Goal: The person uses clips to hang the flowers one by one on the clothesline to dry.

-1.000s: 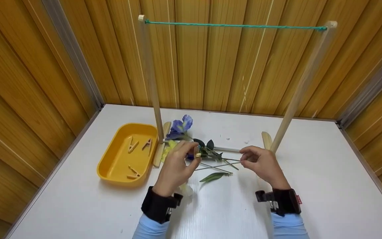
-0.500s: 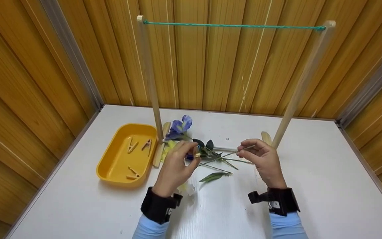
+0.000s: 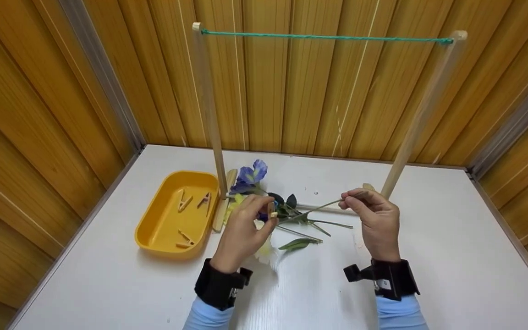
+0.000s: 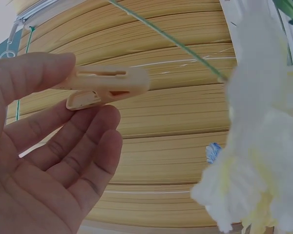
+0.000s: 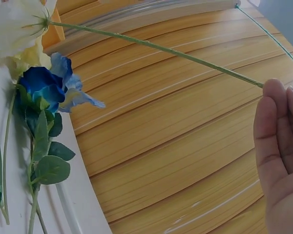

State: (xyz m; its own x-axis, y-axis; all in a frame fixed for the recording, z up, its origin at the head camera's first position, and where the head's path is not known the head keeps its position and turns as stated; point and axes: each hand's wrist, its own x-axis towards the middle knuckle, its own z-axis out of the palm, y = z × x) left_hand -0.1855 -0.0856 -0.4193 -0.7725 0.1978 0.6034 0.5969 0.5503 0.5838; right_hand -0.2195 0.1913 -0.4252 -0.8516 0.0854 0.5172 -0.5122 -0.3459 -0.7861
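My left hand (image 3: pixel 245 231) pinches a beige clothespin (image 4: pixel 112 80) between thumb and index finger, seen closely in the left wrist view. With thumb and fingertips my right hand (image 3: pixel 380 222) holds the end of a thin green stem (image 5: pixel 161 48). At the stem's other end hangs a white flower (image 4: pixel 259 170), partly behind my left hand in the head view and apart from the clothespin. A blue rose (image 5: pixel 41 87), a blue-purple flower (image 3: pixel 252 174) and a yellow flower (image 3: pixel 233 208) lie on the table beyond my left hand.
A yellow tray (image 3: pixel 142 233) at the left holds several clothespins (image 3: pixel 184 201). Two wooden posts, one left (image 3: pixel 211 114) and one right (image 3: pixel 422 114), carry a green string (image 3: pixel 323 36) across the top. A loose leaf (image 3: pixel 295 244) lies on the white table (image 3: pixel 310 293).
My right hand has lifted the stem end and moved up and to the right, turning the stem from near level to slanting. The left hand with the clothespin has stayed almost still.
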